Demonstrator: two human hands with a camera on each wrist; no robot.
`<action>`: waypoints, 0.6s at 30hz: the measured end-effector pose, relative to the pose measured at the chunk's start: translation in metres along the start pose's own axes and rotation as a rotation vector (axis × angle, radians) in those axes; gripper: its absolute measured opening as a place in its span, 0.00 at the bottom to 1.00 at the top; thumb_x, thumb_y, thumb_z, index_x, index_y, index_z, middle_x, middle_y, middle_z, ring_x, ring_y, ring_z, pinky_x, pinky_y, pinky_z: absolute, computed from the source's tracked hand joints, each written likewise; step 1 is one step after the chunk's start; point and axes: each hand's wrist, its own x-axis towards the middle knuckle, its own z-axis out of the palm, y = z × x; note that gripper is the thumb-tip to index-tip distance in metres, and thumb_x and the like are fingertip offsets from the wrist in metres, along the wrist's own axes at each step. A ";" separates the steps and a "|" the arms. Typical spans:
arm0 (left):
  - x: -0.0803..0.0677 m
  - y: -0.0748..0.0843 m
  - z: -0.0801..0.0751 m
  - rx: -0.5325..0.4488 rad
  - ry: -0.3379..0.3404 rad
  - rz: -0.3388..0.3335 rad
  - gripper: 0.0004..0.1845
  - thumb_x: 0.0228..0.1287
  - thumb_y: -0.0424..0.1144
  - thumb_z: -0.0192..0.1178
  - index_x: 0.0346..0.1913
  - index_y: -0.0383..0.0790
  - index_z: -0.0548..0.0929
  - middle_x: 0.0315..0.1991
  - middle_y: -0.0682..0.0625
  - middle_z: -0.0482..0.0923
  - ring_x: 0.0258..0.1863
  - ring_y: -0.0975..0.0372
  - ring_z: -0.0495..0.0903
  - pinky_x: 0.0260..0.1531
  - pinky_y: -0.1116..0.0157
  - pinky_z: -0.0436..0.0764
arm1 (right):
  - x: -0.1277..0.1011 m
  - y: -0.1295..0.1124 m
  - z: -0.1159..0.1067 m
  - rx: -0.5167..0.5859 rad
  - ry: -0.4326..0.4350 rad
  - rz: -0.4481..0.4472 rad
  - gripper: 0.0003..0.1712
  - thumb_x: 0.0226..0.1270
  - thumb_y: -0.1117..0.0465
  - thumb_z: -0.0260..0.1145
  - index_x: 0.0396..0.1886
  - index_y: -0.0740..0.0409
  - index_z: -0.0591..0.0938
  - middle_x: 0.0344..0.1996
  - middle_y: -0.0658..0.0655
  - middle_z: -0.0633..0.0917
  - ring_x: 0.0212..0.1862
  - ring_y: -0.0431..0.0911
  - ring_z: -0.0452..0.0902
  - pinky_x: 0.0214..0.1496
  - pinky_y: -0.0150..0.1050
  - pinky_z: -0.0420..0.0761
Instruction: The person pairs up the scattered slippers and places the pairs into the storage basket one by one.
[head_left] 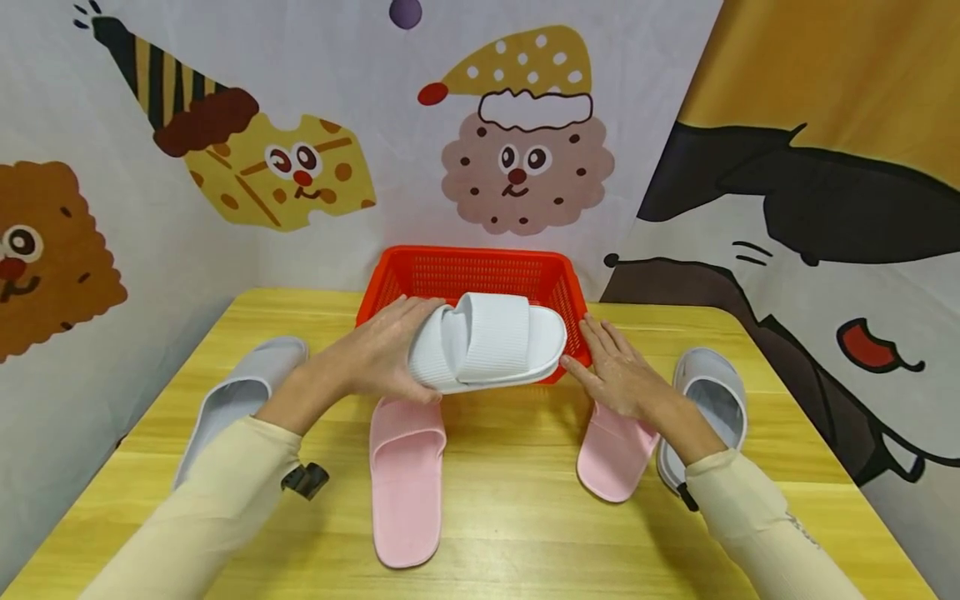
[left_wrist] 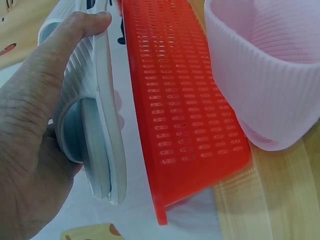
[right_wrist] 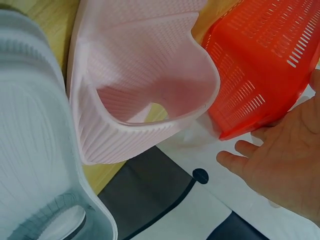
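A slipper (head_left: 487, 340) is held just in front of the basket (head_left: 480, 271). Before it, two slippers (head_left: 407, 475) (head_left: 615, 454) are laid between two outer slippers (head_left: 240, 396) (head_left: 712, 396) on the table (head_left: 525, 533).

- A yellow wooden table (head_left: 517, 533) with pale plank-like grain fills the lower half of the head view, its far edge running across just below the middle.
- A white fabric backdrop (head_left: 352, 75) stands behind it from nine to one o'clock, printed with cartoon figures.
- A brown square biscuit face (head_left: 45, 250) sits at nine o'clock.
- A yellow cheese-like face with a striped party hat (head_left: 270, 167) is at eleven o'clock.
- A pink round cookie face in a yellow dotted cap (head_left: 525, 167) is at twelve o'clock.
- At two to four o'clock hangs a mustard-yellow panel with a large black-and-white cartoon animal (head_left: 825, 217), red tongue showing.
- Light is even and soft.
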 end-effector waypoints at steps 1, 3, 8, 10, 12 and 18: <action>0.001 -0.001 0.000 0.000 -0.004 -0.004 0.57 0.39 0.53 0.80 0.72 0.35 0.64 0.63 0.43 0.71 0.61 0.52 0.70 0.73 0.47 0.55 | 0.001 0.001 0.001 0.000 -0.001 0.001 0.50 0.79 0.33 0.41 0.80 0.69 0.49 0.81 0.65 0.46 0.79 0.65 0.36 0.75 0.64 0.43; 0.003 -0.002 0.000 0.002 -0.011 -0.009 0.57 0.40 0.53 0.79 0.72 0.35 0.63 0.63 0.43 0.71 0.60 0.52 0.70 0.73 0.47 0.55 | 0.002 0.003 0.004 0.010 0.005 -0.001 0.51 0.78 0.32 0.40 0.81 0.68 0.49 0.81 0.64 0.45 0.79 0.65 0.35 0.75 0.64 0.43; 0.006 -0.004 0.001 0.006 -0.016 -0.011 0.56 0.39 0.54 0.79 0.71 0.34 0.64 0.63 0.42 0.72 0.60 0.51 0.71 0.73 0.47 0.55 | 0.001 0.003 0.005 0.022 0.015 -0.014 0.52 0.77 0.30 0.40 0.80 0.69 0.49 0.80 0.65 0.46 0.78 0.66 0.36 0.75 0.64 0.43; 0.006 -0.005 0.001 0.007 -0.017 -0.012 0.56 0.39 0.54 0.79 0.71 0.34 0.64 0.62 0.43 0.72 0.60 0.52 0.71 0.72 0.47 0.56 | 0.000 0.001 0.004 0.027 0.015 -0.017 0.52 0.78 0.31 0.41 0.80 0.70 0.49 0.80 0.66 0.46 0.78 0.67 0.36 0.75 0.65 0.43; 0.006 -0.006 0.001 0.007 -0.020 -0.020 0.56 0.39 0.54 0.79 0.71 0.34 0.64 0.62 0.43 0.72 0.60 0.52 0.71 0.72 0.47 0.56 | -0.001 -0.001 0.003 0.027 0.015 -0.014 0.51 0.78 0.32 0.42 0.80 0.70 0.50 0.80 0.66 0.46 0.78 0.67 0.36 0.74 0.66 0.43; 0.005 -0.012 0.002 -0.007 -0.028 -0.064 0.55 0.39 0.53 0.79 0.71 0.34 0.64 0.63 0.43 0.71 0.61 0.51 0.70 0.73 0.48 0.55 | -0.002 -0.004 0.001 0.014 -0.006 0.006 0.50 0.79 0.33 0.42 0.81 0.69 0.48 0.80 0.65 0.45 0.78 0.66 0.36 0.75 0.64 0.42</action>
